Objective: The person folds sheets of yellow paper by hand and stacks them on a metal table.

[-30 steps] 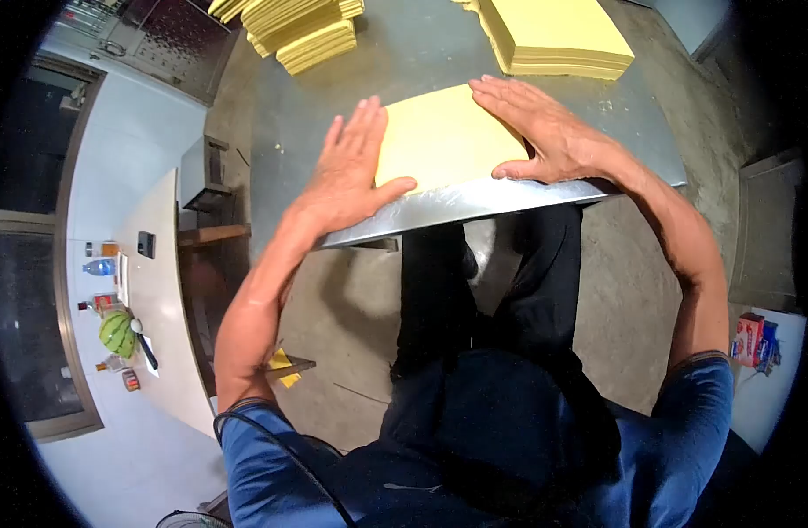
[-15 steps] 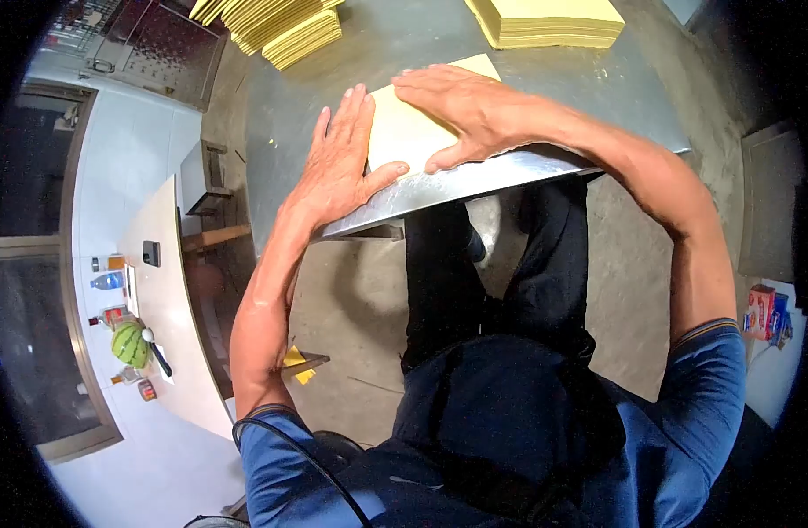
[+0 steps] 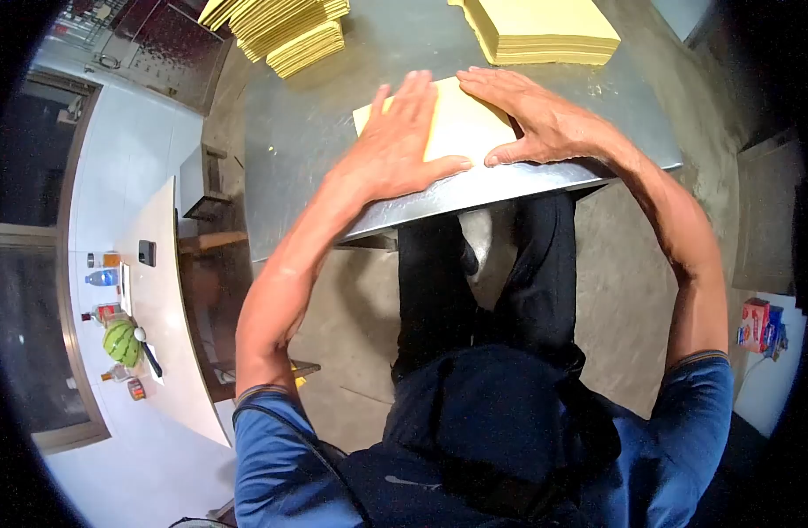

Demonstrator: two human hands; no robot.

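A sheet of yellow paper point(image 3: 470, 123) lies at the front edge of the metal table point(image 3: 303, 150), partly covered by both hands. My left hand point(image 3: 395, 145) rests flat on its left part, fingers stretched away from me and slightly blurred, thumb pointing right. On the right side of the sheet lies my right hand point(image 3: 536, 119), open, its fingers reaching toward the upper left. The two thumbs come close together near the front edge. Whether the yellow piece is one sheet or several layers I cannot tell.
A thick stack of yellow paper point(image 3: 544, 40) sits at the table's far right. Folded yellow bundles point(image 3: 289, 35) are piled at the far left. To the left, a pale side table point(image 3: 171, 290) bears a watermelon point(image 3: 122, 343), a bottle point(image 3: 102, 277) and a black object point(image 3: 147, 253).
My left hand has slid right across the sheet, uncovering its left corner. My right hand has moved right too, and more of the sheet's middle shows between them.
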